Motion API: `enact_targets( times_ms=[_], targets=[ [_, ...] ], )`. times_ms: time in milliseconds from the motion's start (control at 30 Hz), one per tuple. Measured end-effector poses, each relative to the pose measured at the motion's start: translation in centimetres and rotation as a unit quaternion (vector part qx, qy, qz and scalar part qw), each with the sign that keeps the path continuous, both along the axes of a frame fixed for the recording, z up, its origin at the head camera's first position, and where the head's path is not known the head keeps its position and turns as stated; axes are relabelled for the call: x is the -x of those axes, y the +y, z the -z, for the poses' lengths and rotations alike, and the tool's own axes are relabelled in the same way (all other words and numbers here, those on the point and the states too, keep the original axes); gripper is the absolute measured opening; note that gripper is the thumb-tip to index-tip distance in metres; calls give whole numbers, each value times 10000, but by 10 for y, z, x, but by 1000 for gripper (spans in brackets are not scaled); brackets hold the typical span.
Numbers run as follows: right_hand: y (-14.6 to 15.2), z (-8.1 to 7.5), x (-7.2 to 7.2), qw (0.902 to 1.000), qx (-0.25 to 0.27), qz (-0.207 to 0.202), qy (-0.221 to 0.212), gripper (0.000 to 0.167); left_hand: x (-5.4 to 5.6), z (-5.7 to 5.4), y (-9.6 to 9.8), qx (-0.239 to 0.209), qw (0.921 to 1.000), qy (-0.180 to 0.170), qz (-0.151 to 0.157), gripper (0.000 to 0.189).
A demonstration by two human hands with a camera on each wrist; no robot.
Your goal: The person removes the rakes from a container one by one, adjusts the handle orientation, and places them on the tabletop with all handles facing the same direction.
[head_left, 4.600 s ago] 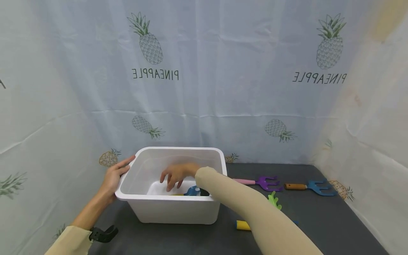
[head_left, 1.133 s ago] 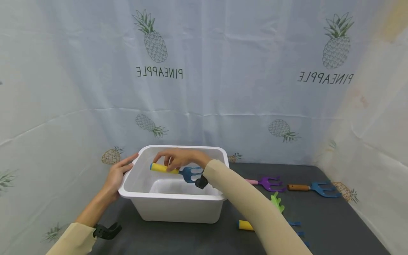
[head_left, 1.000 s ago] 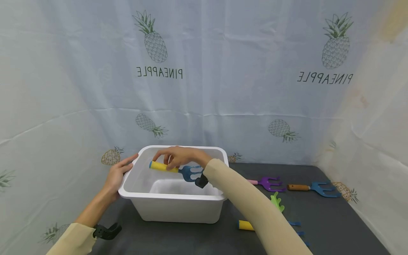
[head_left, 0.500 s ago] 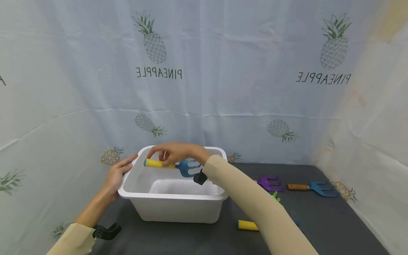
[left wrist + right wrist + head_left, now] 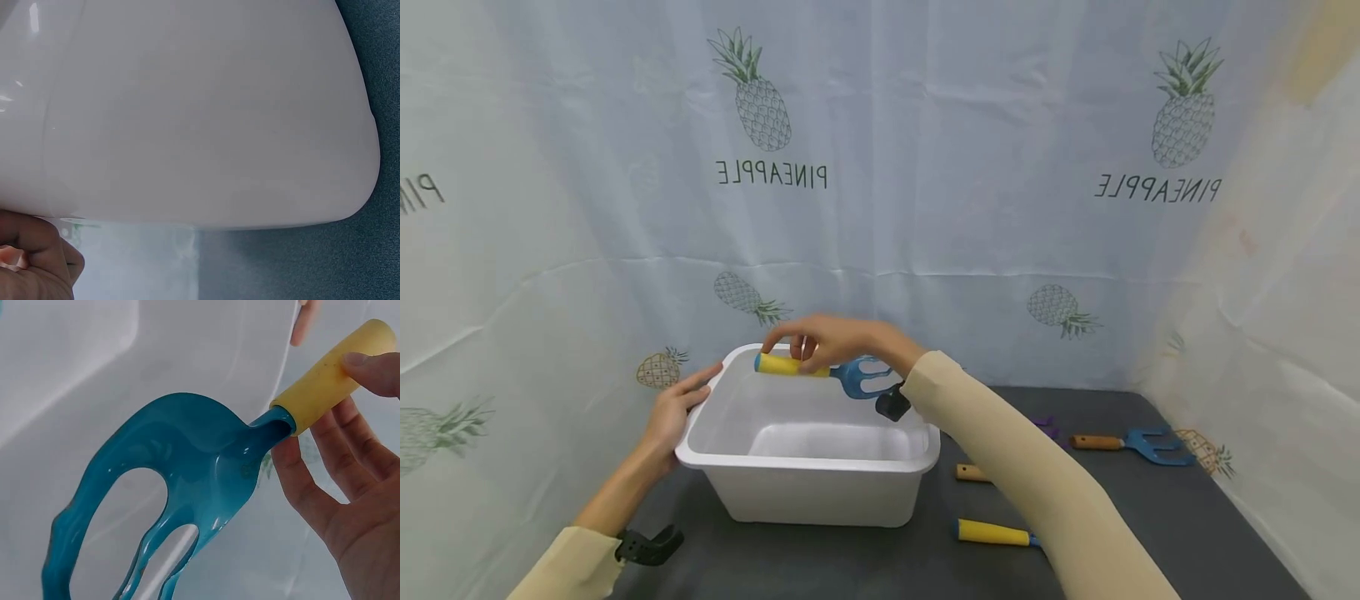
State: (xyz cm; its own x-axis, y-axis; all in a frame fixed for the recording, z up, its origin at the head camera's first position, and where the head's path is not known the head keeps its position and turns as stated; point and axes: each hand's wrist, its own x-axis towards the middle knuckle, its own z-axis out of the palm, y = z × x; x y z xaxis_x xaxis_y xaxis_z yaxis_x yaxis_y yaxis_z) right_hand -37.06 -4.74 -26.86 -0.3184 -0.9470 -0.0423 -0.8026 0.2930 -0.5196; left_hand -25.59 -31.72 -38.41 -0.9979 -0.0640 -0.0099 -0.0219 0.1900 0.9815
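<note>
My right hand (image 5: 831,337) pinches the yellow handle (image 5: 337,372) of a small garden fork (image 5: 861,379) with blue tines. The fork is held about level over the white plastic tub (image 5: 805,492), near its back rim. In the right wrist view the thumb lies on one side of the handle and the fingers on the other, with the blue head (image 5: 194,437) pointing away toward the lower left. At the tub's left rim my left hand (image 5: 672,414) grips the edge. The left wrist view shows its curled fingers (image 5: 40,250) against the tub wall (image 5: 206,125).
Right of the tub on the dark table (image 5: 775,567) lie another yellow-handled tool (image 5: 992,532), a wooden handle (image 5: 972,473), a partly hidden purple fork (image 5: 1045,427) and a blue fork with a brown handle (image 5: 1138,445). My right sleeve covers some. A pineapple-print curtain (image 5: 880,208) stands behind.
Earlier my right hand was inside the tub above the fork, fingers loose. Since then it has taken the handle and lifted the fork, lately moving up and slightly right. My left hand stays at the rim.
</note>
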Motion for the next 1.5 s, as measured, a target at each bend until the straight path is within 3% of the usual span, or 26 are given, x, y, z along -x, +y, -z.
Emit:
enact_targets(
  times_ms=[300,967,1500],
  targets=[
    [19,-15,-3,9992,-75,86,387,52,-2,1,-2,-109,9999,58,43,53],
    [59,-31,-8,9979,-24,358,542,54,-2,2,-1,-178,9997,49,139,53],
    [94,-29,-8,9955,-40,553,771,51,-2,4,-2,-163,9996,181,104,54]
  ],
)
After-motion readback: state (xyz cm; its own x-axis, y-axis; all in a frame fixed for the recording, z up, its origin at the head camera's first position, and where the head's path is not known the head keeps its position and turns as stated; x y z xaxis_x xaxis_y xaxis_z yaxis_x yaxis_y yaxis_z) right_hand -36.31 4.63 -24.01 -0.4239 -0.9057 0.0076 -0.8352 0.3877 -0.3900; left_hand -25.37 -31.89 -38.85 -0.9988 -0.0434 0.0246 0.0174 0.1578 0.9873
